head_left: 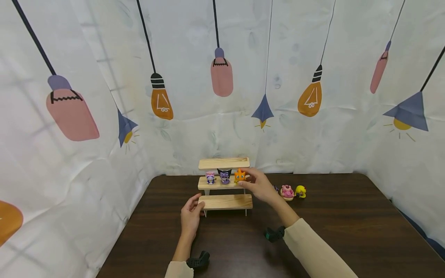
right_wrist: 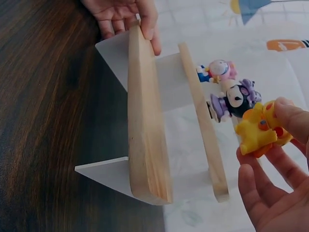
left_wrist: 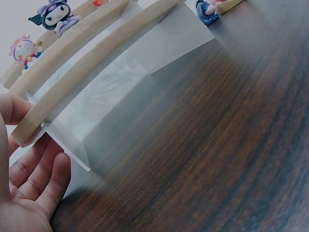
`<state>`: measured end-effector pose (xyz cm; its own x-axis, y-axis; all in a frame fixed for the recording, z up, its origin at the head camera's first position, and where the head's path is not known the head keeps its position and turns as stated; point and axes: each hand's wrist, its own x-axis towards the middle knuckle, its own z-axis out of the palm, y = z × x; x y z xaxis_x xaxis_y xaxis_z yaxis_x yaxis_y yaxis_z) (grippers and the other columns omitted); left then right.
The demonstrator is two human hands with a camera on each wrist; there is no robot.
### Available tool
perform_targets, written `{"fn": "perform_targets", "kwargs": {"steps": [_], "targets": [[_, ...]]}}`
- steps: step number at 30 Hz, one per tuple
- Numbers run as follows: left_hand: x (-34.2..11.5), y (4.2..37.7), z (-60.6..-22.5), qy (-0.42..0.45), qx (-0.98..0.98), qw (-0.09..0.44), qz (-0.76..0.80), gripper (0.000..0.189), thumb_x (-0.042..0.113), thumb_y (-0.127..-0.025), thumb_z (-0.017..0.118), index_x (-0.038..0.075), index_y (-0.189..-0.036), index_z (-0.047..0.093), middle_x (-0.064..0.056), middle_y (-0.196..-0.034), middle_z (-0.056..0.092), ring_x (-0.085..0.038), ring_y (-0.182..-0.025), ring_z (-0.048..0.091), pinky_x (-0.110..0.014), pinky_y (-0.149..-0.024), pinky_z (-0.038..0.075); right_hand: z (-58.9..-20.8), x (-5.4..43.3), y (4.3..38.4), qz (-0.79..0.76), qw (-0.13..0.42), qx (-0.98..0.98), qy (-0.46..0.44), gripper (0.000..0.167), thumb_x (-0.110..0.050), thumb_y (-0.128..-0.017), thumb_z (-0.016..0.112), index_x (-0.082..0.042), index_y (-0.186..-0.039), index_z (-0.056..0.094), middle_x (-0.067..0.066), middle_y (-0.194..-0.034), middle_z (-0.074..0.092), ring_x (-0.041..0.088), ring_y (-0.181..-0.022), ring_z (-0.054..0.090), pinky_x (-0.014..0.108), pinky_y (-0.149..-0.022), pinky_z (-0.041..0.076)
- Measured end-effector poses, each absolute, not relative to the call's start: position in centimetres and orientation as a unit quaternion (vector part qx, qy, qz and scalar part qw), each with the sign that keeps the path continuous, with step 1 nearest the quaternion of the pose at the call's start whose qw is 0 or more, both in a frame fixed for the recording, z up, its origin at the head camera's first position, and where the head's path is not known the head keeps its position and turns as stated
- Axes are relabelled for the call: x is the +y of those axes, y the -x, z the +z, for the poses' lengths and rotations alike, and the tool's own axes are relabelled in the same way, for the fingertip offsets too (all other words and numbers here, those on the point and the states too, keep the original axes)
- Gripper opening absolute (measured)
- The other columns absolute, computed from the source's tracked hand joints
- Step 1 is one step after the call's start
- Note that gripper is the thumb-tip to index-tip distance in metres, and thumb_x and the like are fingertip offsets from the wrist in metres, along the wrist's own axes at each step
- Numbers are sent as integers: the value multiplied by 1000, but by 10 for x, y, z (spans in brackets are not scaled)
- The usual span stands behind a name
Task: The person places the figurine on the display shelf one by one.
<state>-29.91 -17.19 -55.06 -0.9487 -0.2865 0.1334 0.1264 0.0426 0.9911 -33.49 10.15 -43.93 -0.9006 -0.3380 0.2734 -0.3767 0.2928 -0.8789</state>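
Note:
A three-tier wooden display stand (head_left: 226,201) with clear side supports stands on the table. My left hand (head_left: 191,217) holds the left end of its lowest tier between thumb and fingers. My right hand (head_left: 259,186) pinches a small yellow-and-orange figurine (right_wrist: 260,129) at the right part of the middle tier. Whether its base touches the wood I cannot tell. To its left on that tier stand a black-and-purple figurine (head_left: 225,177) with pointed ears and a pink-hooded figurine (head_left: 210,178) in blue.
Right of the stand, a pink figurine (head_left: 287,192) and a yellow figurine (head_left: 300,191) are on the dark wooden table (head_left: 333,231). A blue figurine (left_wrist: 207,13) sits beside the pink one, mostly hidden in the head view. A lamp-patterned curtain (head_left: 194,131) hangs behind.

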Motion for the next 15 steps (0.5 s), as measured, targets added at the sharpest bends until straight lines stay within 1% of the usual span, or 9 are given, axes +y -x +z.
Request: {"fn": "perform_targets", "kwargs": {"steps": [3,10,15], "targets": [[-172,299,-551,-57,-705,150,-691,36,10,-96,69,6,-132,67,-7,-95,69,-6,-72,62,-24,-65,56,-441,100,338,550,15,-804,-225,51,-15,-96,71,-7,-145,57,17,-134,60,34,-112,66,40,-89,60],[-172,300,-552,-55,-705,147,-691,39,11,-97,68,5,-135,65,-6,-99,70,-5,-72,62,-25,-65,56,-445,99,342,548,18,-807,-218,51,-19,-97,72,-9,-144,58,16,-134,60,36,-115,64,43,-90,59],[-172,301,-552,-56,-706,147,-691,39,11,-97,69,5,-136,65,-8,-100,70,-5,-72,61,-25,-65,56,-448,100,344,538,19,-818,-204,50,-20,-97,71,-11,-145,58,15,-133,60,31,-113,63,39,-88,58]]}}
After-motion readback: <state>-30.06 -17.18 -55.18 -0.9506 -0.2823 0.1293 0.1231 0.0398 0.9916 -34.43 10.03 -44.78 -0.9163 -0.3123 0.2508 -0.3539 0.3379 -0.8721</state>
